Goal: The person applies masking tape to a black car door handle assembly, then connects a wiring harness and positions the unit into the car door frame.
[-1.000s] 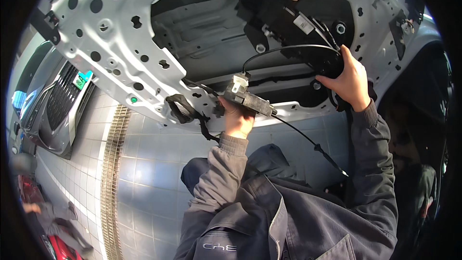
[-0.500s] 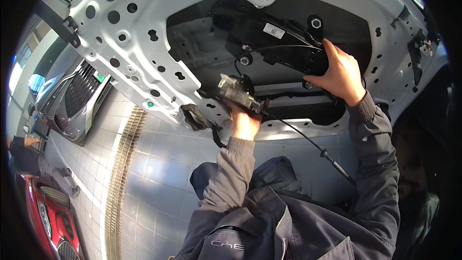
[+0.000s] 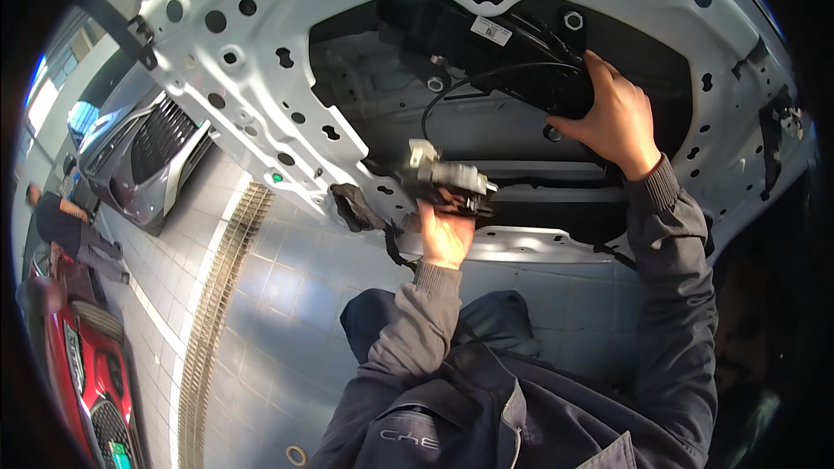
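My left hand (image 3: 447,239) is closed around a door latch (image 3: 460,181) with a pale plastic housing and a cream connector block. I hold it in front of the lower edge of a silver car door's inner panel (image 3: 261,113). My right hand (image 3: 621,126) grips the right end of a long black part (image 3: 560,87), thumb below and fingers above, within the door's large opening. A white label (image 3: 491,30) sits on that black part. A thin black cable (image 3: 465,78) curves from near my right hand down toward the latch. The latch's underside is hidden by my fingers.
Bolts (image 3: 436,84) show inside the opening. A black rubber boot with wiring (image 3: 354,208) hangs at the door's lower left edge. A floor grate (image 3: 213,287), a grey car (image 3: 143,165), a red car (image 3: 102,365) and another person (image 3: 78,230) are on the left.
The latch has turned in my left hand, and the sleeved cable that ran from it to the lower right is out of sight. My right hand still holds the black part.
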`<state>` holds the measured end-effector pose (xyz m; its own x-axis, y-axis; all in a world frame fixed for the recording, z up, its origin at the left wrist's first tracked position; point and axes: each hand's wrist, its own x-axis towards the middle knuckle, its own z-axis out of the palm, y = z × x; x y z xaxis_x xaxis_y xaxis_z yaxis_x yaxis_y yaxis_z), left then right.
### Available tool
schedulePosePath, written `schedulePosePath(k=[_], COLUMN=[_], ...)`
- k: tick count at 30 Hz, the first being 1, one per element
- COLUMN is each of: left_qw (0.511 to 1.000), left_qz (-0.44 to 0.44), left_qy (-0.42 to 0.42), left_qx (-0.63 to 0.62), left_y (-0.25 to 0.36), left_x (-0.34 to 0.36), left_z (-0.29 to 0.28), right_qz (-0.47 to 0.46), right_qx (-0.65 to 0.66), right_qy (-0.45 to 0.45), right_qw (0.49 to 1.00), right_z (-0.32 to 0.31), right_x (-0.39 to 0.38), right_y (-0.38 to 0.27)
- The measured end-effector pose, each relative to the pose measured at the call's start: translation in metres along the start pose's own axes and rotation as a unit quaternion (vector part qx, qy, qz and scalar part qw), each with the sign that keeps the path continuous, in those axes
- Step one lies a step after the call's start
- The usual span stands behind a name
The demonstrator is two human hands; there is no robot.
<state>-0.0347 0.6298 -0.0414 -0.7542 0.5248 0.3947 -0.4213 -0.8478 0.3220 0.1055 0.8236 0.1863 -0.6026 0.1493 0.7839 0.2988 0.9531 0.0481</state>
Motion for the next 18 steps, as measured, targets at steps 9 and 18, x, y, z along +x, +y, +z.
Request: schedulePosePath(k=[9,18], left_qw=[0.996,0.982], left_qz=[-0.002,0.045], left_qy=[0.084,0.184], left_qx=[0.031,-0.007], left_y=[-0.004,0.005], left_x=[0.026,0.042], left_z=[0.006,0.027], right_qz=[0.022,-0.012], right_qx=[-0.002,-0.008], right_qy=[-0.050,-0.022], right_qw=[0.998,1.000], right_z=[0.008,0.011], right_x=[0.010,0.020], right_y=[-0.011,-0.014])
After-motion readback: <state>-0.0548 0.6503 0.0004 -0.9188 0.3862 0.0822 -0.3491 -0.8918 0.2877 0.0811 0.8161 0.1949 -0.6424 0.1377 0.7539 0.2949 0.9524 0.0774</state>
